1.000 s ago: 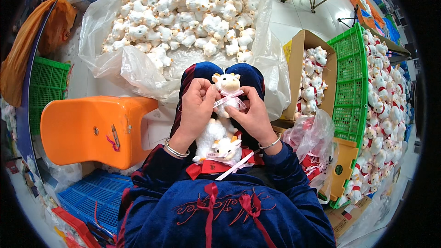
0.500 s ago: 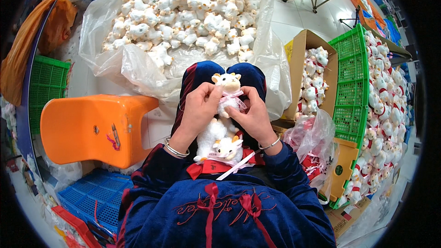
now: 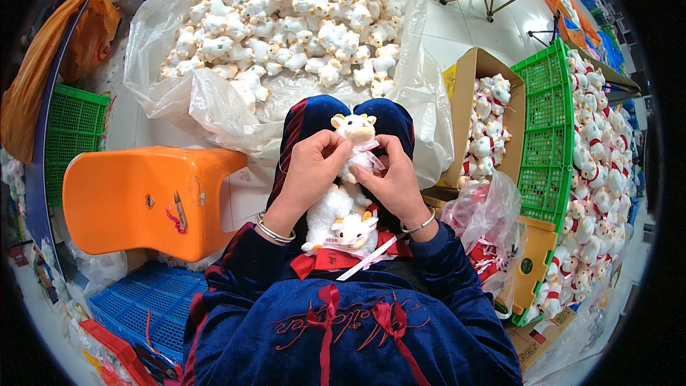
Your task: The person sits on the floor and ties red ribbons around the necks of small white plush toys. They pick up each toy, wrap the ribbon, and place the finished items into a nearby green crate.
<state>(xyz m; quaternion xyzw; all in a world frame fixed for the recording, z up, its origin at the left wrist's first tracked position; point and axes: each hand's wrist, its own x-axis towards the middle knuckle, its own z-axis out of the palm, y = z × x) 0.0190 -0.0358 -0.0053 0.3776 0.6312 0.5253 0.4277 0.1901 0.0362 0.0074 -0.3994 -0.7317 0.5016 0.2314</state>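
Cloth, orange and draped, hangs at your far left, next to a green crate. Then comes your orange stool, with a small pair of snips on it, and a blue crate nearer you. Beyond your knees, a clear plastic sheet holds a heap of white plush animals.

Your left hand is pinched at the neck of the small plush toy, where its pink ribbon runs; you cannot tell whether those fingers grip ribbon alone or fur too. That toy lies between your hands above your lap, its long axis running away from you, head toward your knees and face up. It is right of your left hand and left of your right hand; both touch it, so neither is nearer. Your right thumb presses its front, the fingers partly hidden behind.

Below, another white plush toy rests on your lap, a pale ribbon strip just beside it. Farther right stand a cardboard box of plush toys, a clear bag with red pieces, and a tall green crate beside many more red-collared toys.
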